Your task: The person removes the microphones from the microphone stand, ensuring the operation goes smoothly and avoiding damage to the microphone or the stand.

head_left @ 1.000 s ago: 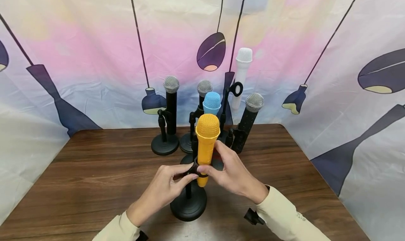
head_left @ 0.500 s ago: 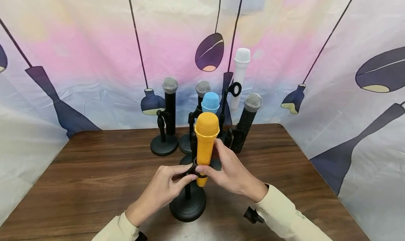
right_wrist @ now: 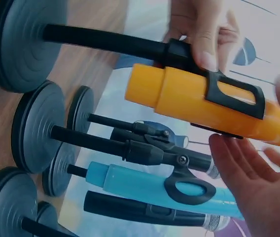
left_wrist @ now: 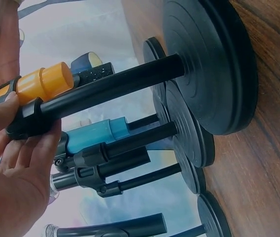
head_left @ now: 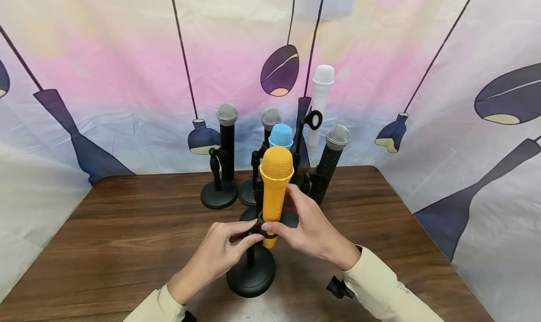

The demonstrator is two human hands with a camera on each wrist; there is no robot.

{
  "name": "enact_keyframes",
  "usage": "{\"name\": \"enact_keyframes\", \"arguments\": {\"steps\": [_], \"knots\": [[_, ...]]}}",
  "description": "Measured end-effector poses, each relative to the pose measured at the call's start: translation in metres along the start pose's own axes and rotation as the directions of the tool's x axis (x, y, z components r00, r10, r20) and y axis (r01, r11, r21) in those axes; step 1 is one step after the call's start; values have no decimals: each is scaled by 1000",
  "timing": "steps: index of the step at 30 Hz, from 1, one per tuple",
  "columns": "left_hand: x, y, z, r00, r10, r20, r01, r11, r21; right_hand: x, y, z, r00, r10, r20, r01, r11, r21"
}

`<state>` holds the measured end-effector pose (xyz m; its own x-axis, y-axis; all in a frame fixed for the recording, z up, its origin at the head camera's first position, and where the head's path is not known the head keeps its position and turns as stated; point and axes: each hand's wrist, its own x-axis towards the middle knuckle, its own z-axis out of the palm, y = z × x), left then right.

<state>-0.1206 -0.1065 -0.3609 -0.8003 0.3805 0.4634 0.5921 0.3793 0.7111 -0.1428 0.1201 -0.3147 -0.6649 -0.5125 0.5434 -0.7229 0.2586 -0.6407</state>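
Your L hand [head_left: 217, 251], lower ctr, pinches the stand's black clip [right_wrist: 213, 89]. Your R hand [head_left: 310, 230], just right, grips the yellow mic [head_left: 275, 186] mid-frame: in the clip, near-vert., top leaning slightly R. Blue mic [head_left: 281, 135] behind.

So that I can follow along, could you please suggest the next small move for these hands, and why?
I would probably loosen the right hand from the yellow microphone while the left hand steadies the black clip: the microphone's lower end already pokes out below the clip, which seems to wrap around it.
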Motion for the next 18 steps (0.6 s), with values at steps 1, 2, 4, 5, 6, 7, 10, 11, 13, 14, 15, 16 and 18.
{"name": "enact_keyframes", "arguments": {"steps": [1,2,4,5,6,7,10,11,13,14,15,16,18], "knots": [[0,0,0,1000,-2,0,2,1000,1,0,0,0,1000,-4,5,4,1000,2],[0,0,0,1000,-4,1,4,1000,1,-1,0,0,1000,-16,8,16,1000,-11],[0,0,0,1000,-4,3,5,1000,-5,-1,1,0,999,-48,6,48,997,-60],[-1,-1,0,1000,-4,3,4,1000,-6,-1,1,1,998,-60,2,60,995,-83],[-1,-1,0,1000,-1,5,1,1000,-11,0,1,2,997,-73,-1,72,992,-103],[-1,-1,0,1000,-2,8,2,1000,-15,0,1,2,997,-81,-2,80,990,-120],[-1,-2,0,1000,7,13,-7,1000,-21,1,1,2,998,-63,4,63,993,-104],[0,-2,1,1000,12,13,-12,1000,-24,1,1,1,999,-49,11,50,995,-87],[0,-2,1,1000,14,9,-14,1000,-13,1,1,0,999,-21,28,22,999,-47],[0,-2,1,1000,15,7,-15,1000,-7,1,1,0,999,-11,36,12,999,-30],[0,-2,1,1000,14,6,-14,1000,-5,0,2,0,999,-5,38,6,1000,-21],[0,-2,1,1000,13,5,-13,1000,-4,0,2,0,999,-6,38,7,1000,-18],[-1,-2,0,1000,5,4,-5,1000,-1,-1,3,2,999,-24,29,25,999,-38]]}}
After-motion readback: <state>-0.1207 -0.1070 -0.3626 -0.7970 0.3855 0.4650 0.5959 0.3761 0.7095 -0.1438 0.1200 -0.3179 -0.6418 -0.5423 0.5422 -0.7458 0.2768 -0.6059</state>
